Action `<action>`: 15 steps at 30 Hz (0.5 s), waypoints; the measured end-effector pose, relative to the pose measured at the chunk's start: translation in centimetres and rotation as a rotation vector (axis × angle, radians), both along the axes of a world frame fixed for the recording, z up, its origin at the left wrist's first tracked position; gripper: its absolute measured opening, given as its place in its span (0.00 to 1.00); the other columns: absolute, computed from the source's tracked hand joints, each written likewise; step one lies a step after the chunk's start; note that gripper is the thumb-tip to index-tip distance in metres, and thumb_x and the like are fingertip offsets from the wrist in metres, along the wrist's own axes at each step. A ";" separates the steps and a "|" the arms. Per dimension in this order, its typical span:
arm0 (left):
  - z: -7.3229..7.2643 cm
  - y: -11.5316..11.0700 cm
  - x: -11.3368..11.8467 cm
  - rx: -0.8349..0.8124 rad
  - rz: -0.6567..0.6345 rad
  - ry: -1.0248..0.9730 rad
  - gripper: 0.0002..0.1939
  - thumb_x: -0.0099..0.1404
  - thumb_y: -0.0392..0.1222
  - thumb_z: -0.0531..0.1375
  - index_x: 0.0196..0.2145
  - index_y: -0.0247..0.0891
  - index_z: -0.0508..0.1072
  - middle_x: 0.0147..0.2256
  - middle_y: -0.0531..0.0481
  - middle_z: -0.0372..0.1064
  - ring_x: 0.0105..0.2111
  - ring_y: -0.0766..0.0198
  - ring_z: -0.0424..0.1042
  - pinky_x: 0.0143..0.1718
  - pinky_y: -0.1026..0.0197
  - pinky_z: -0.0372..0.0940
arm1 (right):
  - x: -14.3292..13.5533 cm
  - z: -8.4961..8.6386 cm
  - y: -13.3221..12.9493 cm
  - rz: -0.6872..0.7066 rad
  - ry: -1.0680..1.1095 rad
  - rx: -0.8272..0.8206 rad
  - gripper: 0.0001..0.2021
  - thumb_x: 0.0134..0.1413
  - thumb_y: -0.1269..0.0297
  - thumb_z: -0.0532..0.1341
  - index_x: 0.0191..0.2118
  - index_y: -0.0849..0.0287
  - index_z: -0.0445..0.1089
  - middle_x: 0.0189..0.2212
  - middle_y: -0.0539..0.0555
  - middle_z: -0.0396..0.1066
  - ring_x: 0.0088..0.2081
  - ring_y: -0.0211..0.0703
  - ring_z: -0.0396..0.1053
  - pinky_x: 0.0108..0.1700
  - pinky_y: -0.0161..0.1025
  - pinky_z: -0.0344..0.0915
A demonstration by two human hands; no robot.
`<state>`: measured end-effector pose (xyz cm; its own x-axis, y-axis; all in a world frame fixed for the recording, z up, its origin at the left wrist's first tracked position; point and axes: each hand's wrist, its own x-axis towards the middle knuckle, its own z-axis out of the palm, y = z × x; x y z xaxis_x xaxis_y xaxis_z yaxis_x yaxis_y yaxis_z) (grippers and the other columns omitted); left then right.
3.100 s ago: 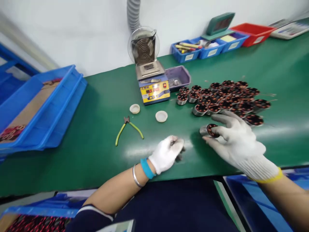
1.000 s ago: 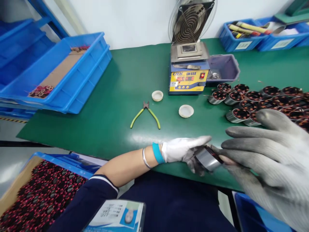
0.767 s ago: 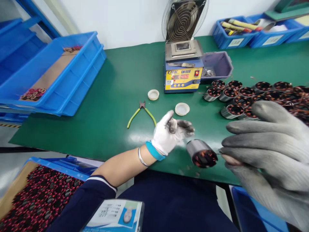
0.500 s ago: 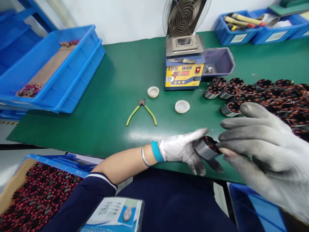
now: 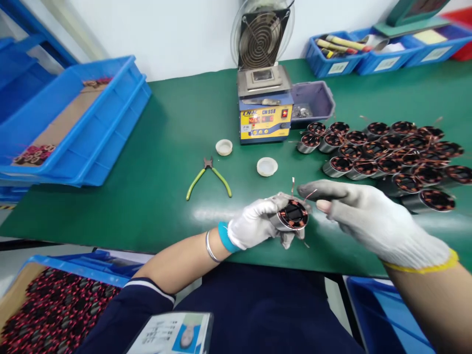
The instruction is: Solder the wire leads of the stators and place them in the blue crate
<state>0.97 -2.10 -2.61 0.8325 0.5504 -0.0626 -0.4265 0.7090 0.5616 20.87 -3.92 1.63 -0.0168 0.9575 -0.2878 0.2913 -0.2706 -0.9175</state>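
Note:
My left hand [image 5: 258,221], in a white glove with grey fingers, is closed around a motor stator [image 5: 293,216]. The stator is a silver metal ring with copper windings, its open face tilted up toward me. Thin lead wires [image 5: 293,184] stick up from its far edge. Just right of it is my right hand [image 5: 354,206], also gloved, with a bare thumb tip. Its thumb and forefinger are apart beside one wire and appear to grip nothing; the other fingers are partly hidden. Beyond the hands lie green-handled cutters [image 5: 208,169], jaws away from me.
Many similar stators [image 5: 391,164] stand grouped at right. A yellow-and-blue solder pot [image 5: 265,120] sits at the back before a fan [image 5: 260,42], beside a grey bin [image 5: 313,101]. Two small white dishes [image 5: 267,166] lie mid-table. Blue crates [image 5: 106,123] stand left; a box of windings [image 5: 62,305] lower left.
The stator in my left hand has turned so its open face and wires show. My right hand has drawn down and away from the camera, its fingers no longer at the rim. The view has shifted right.

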 end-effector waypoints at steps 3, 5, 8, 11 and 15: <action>-0.4 -0.2 0.1 0.004 0.011 0.061 0.23 0.50 0.52 0.64 0.37 0.30 0.73 0.26 0.43 0.72 0.24 0.56 0.71 0.18 0.60 0.64 | -0.9 -0.5 0.1 -0.035 0.006 0.062 0.25 0.30 0.41 0.70 0.32 0.54 0.79 0.38 0.56 0.77 0.37 0.48 0.74 0.35 0.40 0.71; -0.6 -0.3 0.2 0.021 -0.008 0.098 0.23 0.50 0.52 0.63 0.38 0.30 0.73 0.26 0.43 0.71 0.23 0.57 0.71 0.18 0.61 0.63 | -0.9 -0.7 0.1 -0.018 -0.006 0.160 0.21 0.36 0.41 0.69 0.29 0.54 0.78 0.38 0.56 0.77 0.40 0.50 0.74 0.41 0.43 0.72; -0.6 -0.5 0.3 0.009 -0.038 0.119 0.24 0.47 0.49 0.65 0.40 0.32 0.72 0.26 0.44 0.72 0.22 0.58 0.70 0.18 0.61 0.62 | -0.7 -0.7 -0.1 0.068 -0.026 0.377 0.14 0.47 0.48 0.66 0.25 0.55 0.74 0.33 0.54 0.77 0.40 0.49 0.75 0.42 0.43 0.73; 0.2 -0.5 0.0 -0.053 -0.131 0.132 0.22 0.49 0.45 0.65 0.42 0.34 0.72 0.30 0.44 0.74 0.24 0.58 0.72 0.24 0.59 0.65 | -0.4 0.1 -0.6 0.192 -0.225 0.778 0.05 0.53 0.64 0.63 0.27 0.56 0.70 0.30 0.51 0.75 0.42 0.45 0.75 0.48 0.43 0.73; 1.0 -0.1 0.1 -0.258 0.209 0.112 0.19 0.60 0.52 0.58 0.19 0.35 0.67 0.19 0.49 0.64 0.21 0.65 0.67 0.25 0.63 0.63 | -0.6 2.2 -1.8 0.386 -0.541 1.113 0.04 0.54 0.71 0.61 0.34 0.54 0.66 0.31 0.50 0.72 0.45 0.44 0.73 0.64 0.54 0.60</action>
<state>1.12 -2.19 -1.61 0.6833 0.6627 -0.3064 -0.5236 0.7372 0.4270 20.25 -5.74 3.84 -0.4763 0.6445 0.5982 0.5813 0.7412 -0.3358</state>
